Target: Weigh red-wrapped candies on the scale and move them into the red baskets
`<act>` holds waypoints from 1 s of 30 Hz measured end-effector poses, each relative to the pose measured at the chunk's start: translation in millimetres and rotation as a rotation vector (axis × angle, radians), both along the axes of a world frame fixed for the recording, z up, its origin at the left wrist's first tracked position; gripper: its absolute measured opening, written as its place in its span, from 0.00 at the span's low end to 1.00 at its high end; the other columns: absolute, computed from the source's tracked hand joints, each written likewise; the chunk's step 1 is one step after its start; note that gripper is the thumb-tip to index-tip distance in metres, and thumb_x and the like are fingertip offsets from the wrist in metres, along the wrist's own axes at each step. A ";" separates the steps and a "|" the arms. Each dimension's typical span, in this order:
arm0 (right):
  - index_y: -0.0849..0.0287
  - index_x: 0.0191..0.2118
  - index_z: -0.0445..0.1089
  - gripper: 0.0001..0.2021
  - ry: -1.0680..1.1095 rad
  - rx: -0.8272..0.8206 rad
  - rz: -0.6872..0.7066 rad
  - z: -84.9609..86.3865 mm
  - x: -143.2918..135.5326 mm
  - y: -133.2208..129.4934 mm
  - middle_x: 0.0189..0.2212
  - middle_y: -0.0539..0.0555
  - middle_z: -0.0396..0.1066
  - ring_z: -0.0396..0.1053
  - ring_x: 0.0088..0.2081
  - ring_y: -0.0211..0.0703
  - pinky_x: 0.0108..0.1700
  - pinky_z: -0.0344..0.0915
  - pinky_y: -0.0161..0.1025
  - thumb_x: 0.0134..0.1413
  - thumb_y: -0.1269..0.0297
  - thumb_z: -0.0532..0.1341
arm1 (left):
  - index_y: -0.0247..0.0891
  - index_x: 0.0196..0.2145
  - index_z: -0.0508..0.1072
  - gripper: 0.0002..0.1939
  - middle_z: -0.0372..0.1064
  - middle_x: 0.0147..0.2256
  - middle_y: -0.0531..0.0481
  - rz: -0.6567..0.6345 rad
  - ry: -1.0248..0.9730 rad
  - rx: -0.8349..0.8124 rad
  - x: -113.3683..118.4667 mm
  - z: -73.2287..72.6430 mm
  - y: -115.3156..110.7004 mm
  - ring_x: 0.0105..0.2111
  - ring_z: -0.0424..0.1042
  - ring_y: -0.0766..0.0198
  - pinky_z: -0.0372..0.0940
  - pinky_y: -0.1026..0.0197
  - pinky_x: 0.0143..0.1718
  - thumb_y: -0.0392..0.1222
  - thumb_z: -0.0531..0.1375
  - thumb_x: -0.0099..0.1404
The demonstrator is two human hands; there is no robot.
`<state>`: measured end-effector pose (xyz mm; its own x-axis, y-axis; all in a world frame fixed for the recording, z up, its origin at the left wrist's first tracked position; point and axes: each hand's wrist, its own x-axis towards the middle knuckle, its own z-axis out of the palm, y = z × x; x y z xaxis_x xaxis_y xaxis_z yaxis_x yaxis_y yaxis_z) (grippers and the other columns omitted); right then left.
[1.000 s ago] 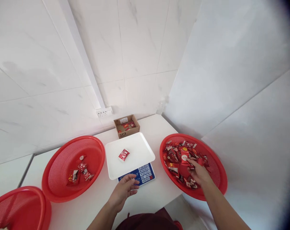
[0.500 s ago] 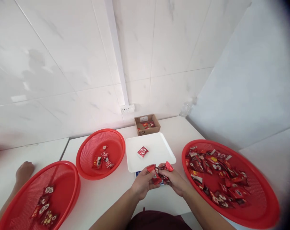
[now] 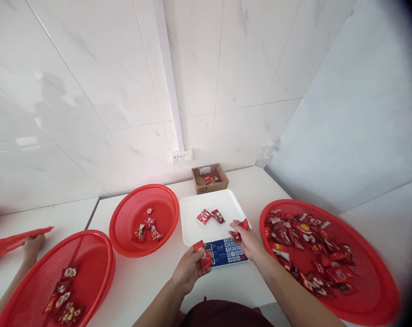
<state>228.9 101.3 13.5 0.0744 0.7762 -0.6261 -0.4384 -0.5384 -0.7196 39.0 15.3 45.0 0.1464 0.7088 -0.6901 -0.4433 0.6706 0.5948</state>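
Observation:
My left hand (image 3: pixel 191 268) is closed on a red snack packet (image 3: pixel 199 246), just in front of a digital scale with a blue keypad (image 3: pixel 222 252). Closed around one or more small red packets (image 3: pixel 245 224), my right hand (image 3: pixel 246 238) hovers by the right edge of the scale's white tray (image 3: pixel 191 209). On that tray lie a red-and-white packet (image 3: pixel 204 216) and a dark red packet (image 3: pixel 218 216), side by side. My fingers partly cover what each hand holds, so the exact number of packets cannot be told.
At right stands a large red basket (image 3: pixel 379 272) full of packets. Two more red baskets, a near one (image 3: pixel 101 268) and a farther one (image 3: pixel 168 200), hold several packets each. A cardboard box (image 3: pixel 210 187) sits behind the scale. Another person's hand (image 3: pixel 34 245) holds red plastic at far left.
My hands have moved apart, each with packets, uncovering the keypad. A dark red packet now lies on the tray beside the first one. The other person's hand now has red plastic in it.

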 end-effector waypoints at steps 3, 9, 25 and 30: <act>0.55 0.30 0.63 0.07 0.008 -0.027 0.009 -1.4 8.8 -11.2 0.26 0.48 0.69 0.68 0.23 0.31 0.21 0.66 0.26 0.46 0.65 0.64 | 0.36 0.36 0.64 0.12 0.70 0.35 0.47 -0.036 -0.002 0.026 -1.9 -3.0 -3.8 0.29 0.69 0.68 0.65 0.62 0.35 0.45 0.59 0.58; 0.55 0.31 0.65 0.08 -0.024 -0.024 0.140 2.4 18.2 -27.5 0.28 0.46 0.69 0.63 0.20 0.27 0.18 0.60 0.24 0.45 0.62 0.65 | 0.37 0.36 0.63 0.13 0.70 0.29 0.49 -0.019 -0.016 -0.005 -2.6 -7.2 -3.7 0.25 0.69 0.68 0.64 0.61 0.34 0.44 0.61 0.56; 0.57 0.33 0.67 0.13 -0.281 -0.012 0.431 -1.3 25.7 -76.0 0.32 0.51 0.71 0.63 0.23 0.32 0.23 0.55 0.30 0.42 0.55 0.64 | 0.35 0.42 0.64 0.17 0.69 0.32 0.48 0.049 0.129 0.082 -12.1 -6.4 0.6 0.28 0.68 0.69 0.64 0.65 0.32 0.38 0.61 0.55; 0.57 0.33 0.66 0.14 -0.252 0.007 0.463 -7.4 28.2 -77.7 0.33 0.50 0.71 0.62 0.22 0.30 0.22 0.52 0.29 0.43 0.54 0.63 | 0.41 0.59 0.44 0.40 0.68 0.41 0.44 0.089 0.024 0.135 5.7 8.4 32.2 0.36 0.72 0.63 0.66 0.60 0.39 0.39 0.63 0.55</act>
